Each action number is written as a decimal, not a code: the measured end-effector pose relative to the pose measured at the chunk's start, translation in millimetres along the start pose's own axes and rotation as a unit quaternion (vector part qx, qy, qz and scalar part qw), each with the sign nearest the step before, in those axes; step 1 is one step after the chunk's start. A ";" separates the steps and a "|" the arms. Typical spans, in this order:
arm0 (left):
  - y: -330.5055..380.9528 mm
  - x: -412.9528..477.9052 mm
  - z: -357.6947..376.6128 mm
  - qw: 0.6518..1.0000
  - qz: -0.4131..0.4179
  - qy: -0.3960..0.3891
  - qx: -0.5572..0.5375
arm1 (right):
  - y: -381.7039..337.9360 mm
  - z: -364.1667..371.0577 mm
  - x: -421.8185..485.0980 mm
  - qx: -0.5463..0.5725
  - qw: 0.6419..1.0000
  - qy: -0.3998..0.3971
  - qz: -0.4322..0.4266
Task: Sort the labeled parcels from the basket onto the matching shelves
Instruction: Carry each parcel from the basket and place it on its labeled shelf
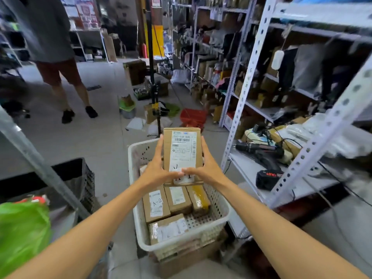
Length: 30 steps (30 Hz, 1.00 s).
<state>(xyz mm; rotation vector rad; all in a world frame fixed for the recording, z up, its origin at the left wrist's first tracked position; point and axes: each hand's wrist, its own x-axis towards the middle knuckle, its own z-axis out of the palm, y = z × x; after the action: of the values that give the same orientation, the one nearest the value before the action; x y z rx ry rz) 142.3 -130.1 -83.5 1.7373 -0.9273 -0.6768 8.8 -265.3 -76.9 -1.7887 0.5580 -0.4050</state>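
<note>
1. Parcel first: you hold it upright above the white basket, with its printed label facing you.
2. Your left hand grips the parcel's left edge and your right hand grips its right edge. Your fingers run up the sides and both thumbs press on the lower front.
3. Your thumbs cover part of the handwritten mark at the bottom of the label, so you cannot read it.
4. Four more boxes lie flat in the basket: the A-2 box at the left, a white-labelled box just beside it, a yellow-taped box at the right, and a clear-taped box nearest you.
5. The metal shelving stands at your right, with a black battery pack on its low shelf.
6. A green bag and a black crate sit at your left, and another person stands further off.
</note>
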 end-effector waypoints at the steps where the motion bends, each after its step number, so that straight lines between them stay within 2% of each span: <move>1: 3.4 -8.8 5.5 1.000 0.003 -0.010 0.005 | 0.7 -1.9 -13.9 -0.003 1.000 0.011 0.004; 10: 29.7 -72.7 85.0 0.995 0.041 -0.082 0.025 | 21.8 -46.8 -127.5 -0.010 0.995 0.094 0.040; 19: 77.0 -156.8 220.1 0.977 0.094 -0.194 0.009 | 50.8 -127.1 -296.1 0.009 0.979 0.187 0.081; 25: 141.2 -196.6 331.4 0.941 0.157 -0.301 0.005 | 45.7 -198.9 -432.2 0.024 0.935 0.344 0.079; 30: 214.7 -235.2 435.2 0.890 0.220 -0.398 0.028 | 31.1 -257.2 -553.7 -0.002 0.866 0.494 0.081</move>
<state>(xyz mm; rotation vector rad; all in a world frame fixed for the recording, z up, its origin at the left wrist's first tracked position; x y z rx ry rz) -389.1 -197.7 -21.9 1.1944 -1.8476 -1.0799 -592.5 -165.4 -29.5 -1.4160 1.4018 -1.2176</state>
